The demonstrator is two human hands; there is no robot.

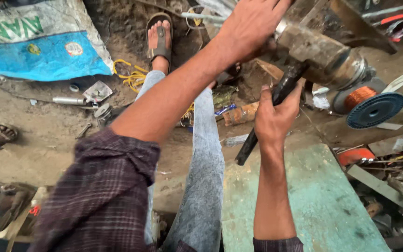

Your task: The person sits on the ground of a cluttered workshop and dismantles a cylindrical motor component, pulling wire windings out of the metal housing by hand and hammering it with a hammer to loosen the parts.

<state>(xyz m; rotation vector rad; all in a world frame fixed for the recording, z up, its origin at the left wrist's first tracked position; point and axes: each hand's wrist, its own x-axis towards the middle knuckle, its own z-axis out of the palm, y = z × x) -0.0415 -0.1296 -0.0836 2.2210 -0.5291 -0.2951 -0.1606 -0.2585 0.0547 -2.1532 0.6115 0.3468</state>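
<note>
Up close, the right hand (272, 119) is clenched around a dark, worn tool handle (262, 123) that runs slantwise from below the fist up to a heavy metal cylinder (320, 56), where its upper end meets the cylinder's underside. That cylinder is stout, rusty brown and grimy, with a paler steel collar at the end nearer the left hand and a wider ringed flange at the far end. The left hand (250, 25) lies over the collar end with fingers spread across it; whether it grips or only presses cannot be told. Just beyond the flange, to the right of both hands, stands a blue plastic spool (374, 109) wound with copper wire. Under the right forearm lies a scuffed pale green desk (323, 200), and an orange-red part (355, 155) rests beside its far edge. Between the two arms a leg in light, washed-out jeans (206, 177) stretches toward a sandalled foot (159, 39) on the dirt floor (47, 135). Left of the left arm lie yellow cord (131, 77) and a blue and white sack (38, 42)
</note>
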